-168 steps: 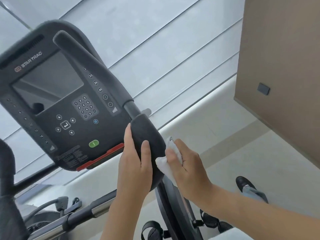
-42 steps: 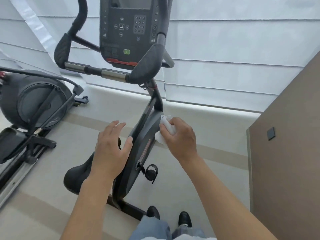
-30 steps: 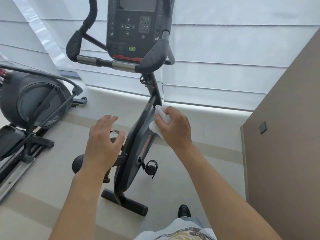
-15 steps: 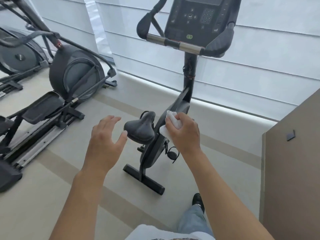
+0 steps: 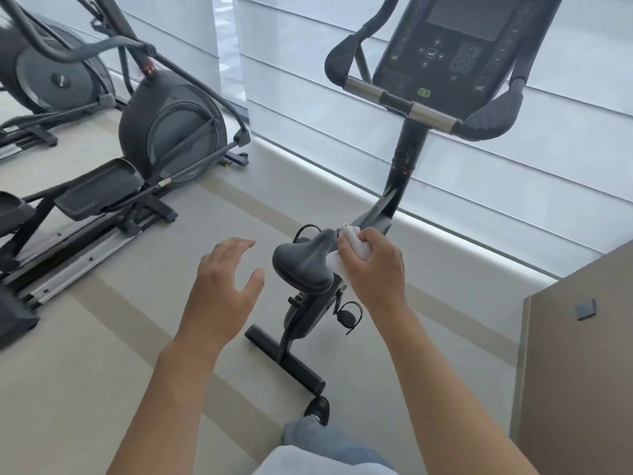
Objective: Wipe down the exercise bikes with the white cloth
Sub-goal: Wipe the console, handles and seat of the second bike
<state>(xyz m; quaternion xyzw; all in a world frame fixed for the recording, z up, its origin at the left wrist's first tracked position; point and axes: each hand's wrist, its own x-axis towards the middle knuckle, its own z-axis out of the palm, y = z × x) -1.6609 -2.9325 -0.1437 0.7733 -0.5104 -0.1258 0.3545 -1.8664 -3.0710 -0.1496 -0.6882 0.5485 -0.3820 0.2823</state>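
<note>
While the right hand (image 5: 371, 269) bunches the white cloth (image 5: 346, 250) in curled fingers, it presses the wad against the right flank of the black saddle (image 5: 301, 267) of the upright exercise bike (image 5: 387, 207), near the narrow nose where the seat meets the frame. Gripping the cloth crumpled like this, with a flap hanging out below the knuckles, gives a firm pad to rub with, and coming at the seat from its side suits a person standing behind the bike, whose shoe (image 5: 318, 410) shows on the floor (image 5: 102, 337) just past the rear foot bar (image 5: 286, 358). The left hand (image 5: 224, 286) hovers spread and empty just to the left of the saddle, touching nothing; I judge it is held ready to steady the seat or to balance the body during the lean. Higher up, the console (image 5: 448, 53) and handlebar (image 5: 400, 101) stand by the shaded window, well apart from both hands. An elliptical trainer (image 5: 164, 132) stands apart on the floor toward the left edge of the view, with another machine partly seen behind it. By my reading the step in hand is wiping the saddle, and the saddle's top and left side probably still need a pass.
</note>
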